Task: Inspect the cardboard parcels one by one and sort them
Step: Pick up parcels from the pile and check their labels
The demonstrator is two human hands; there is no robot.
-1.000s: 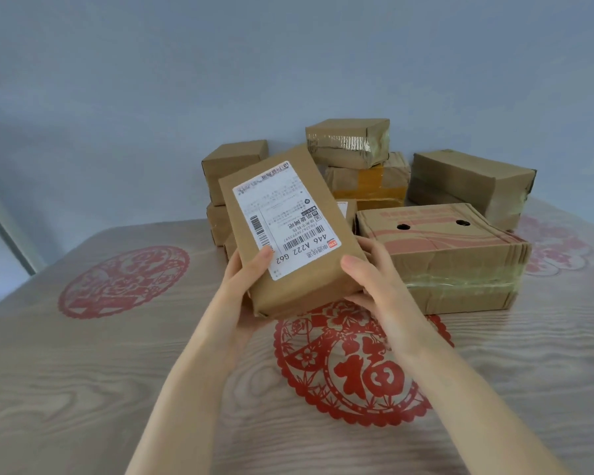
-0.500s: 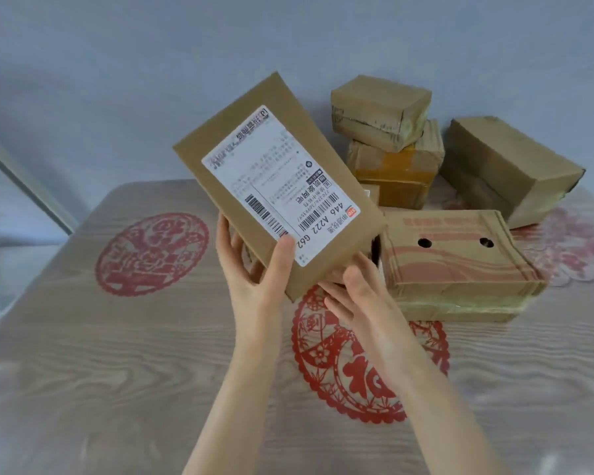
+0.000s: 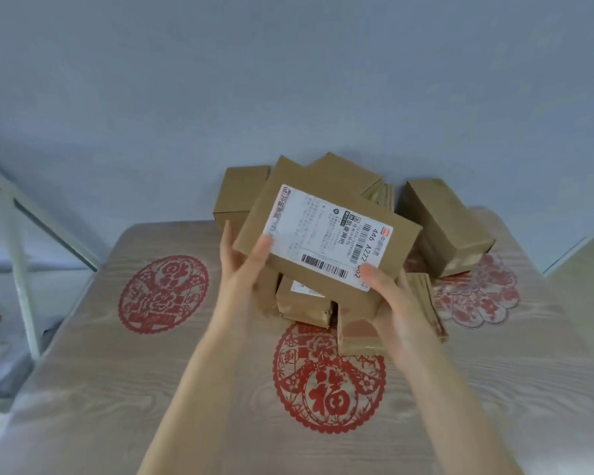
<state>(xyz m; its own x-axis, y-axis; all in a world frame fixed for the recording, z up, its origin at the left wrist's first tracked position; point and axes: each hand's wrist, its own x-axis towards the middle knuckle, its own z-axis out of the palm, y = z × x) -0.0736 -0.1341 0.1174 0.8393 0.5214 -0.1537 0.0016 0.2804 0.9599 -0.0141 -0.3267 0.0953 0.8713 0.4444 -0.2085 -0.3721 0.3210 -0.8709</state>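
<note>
Gripping the parcel [image 3: 309,181] by its near corners in left hand [image 3: 242,272] and right hand [image 3: 396,303], thumbs on top, above the pile [image 3: 443,228], and needing the label [image 3: 326,234] level for a clear reading.

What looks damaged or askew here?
No clear damage. Left hand and right hand hold the labelled parcel tilted, label up. Beneath it, a small parcel has crinkled tape wrap; the parcels behind lie at mixed angles.

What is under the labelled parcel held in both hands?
Below the labelled parcel a small taped parcel and the corner of a flat box show on the table. The rest of the pile beneath it is covered.
</note>
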